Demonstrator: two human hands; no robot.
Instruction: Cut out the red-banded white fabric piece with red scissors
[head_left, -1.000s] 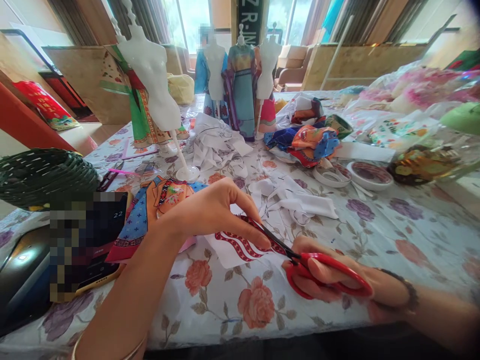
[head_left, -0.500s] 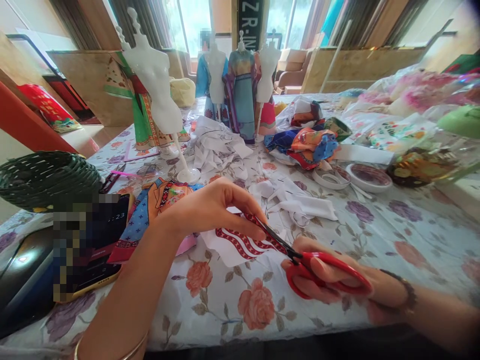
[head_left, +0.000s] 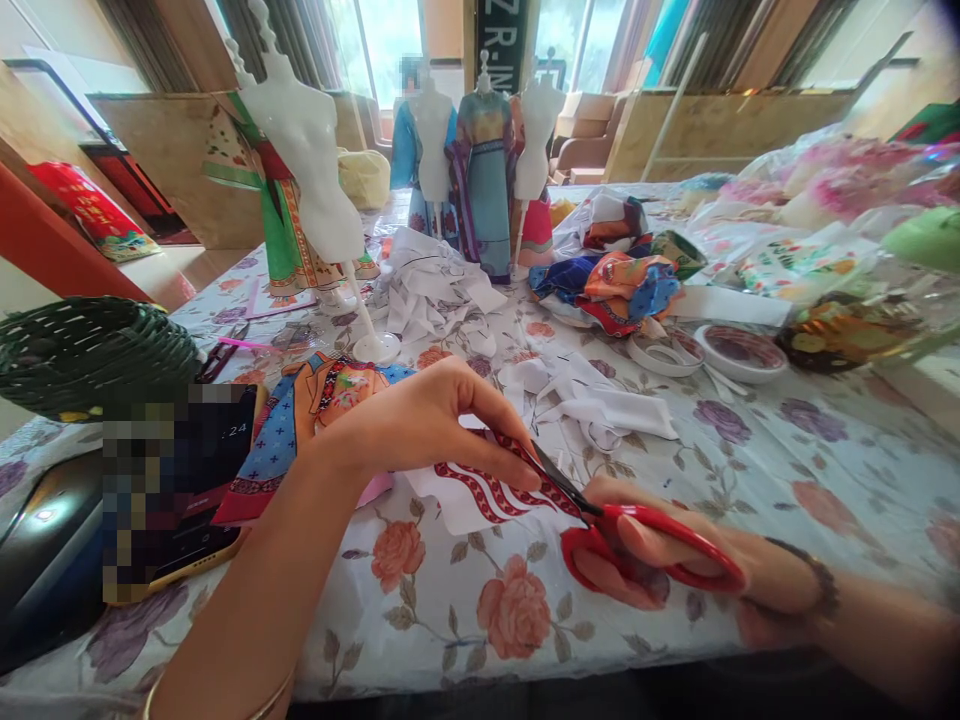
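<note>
My right hand (head_left: 660,550) is closed around the red handles of a pair of scissors (head_left: 686,548), fingers through the loops. The dark blades point up and left along a red patterned strip at the edge of a white sheet with red patterned bands (head_left: 480,492). My left hand (head_left: 450,420) pinches that sheet between thumb and fingers, close to the blade tips. Part of the sheet is hidden under the left hand. Beside my left wrist lies a small blue and orange patterned garment (head_left: 281,440).
White scraps (head_left: 592,400) lie beyond my hands. White mannequins (head_left: 300,170), some dressed, stand farther back. At left are a phone (head_left: 199,500) and a dark green woven basket (head_left: 90,355). Tape rolls (head_left: 741,353) and crumpled patterned cloth (head_left: 607,290) sit at right.
The scissor handles have spread apart and the lower loop has dropped. The left hand and the sheet have shifted slightly right. The phone's clock digits changed.
</note>
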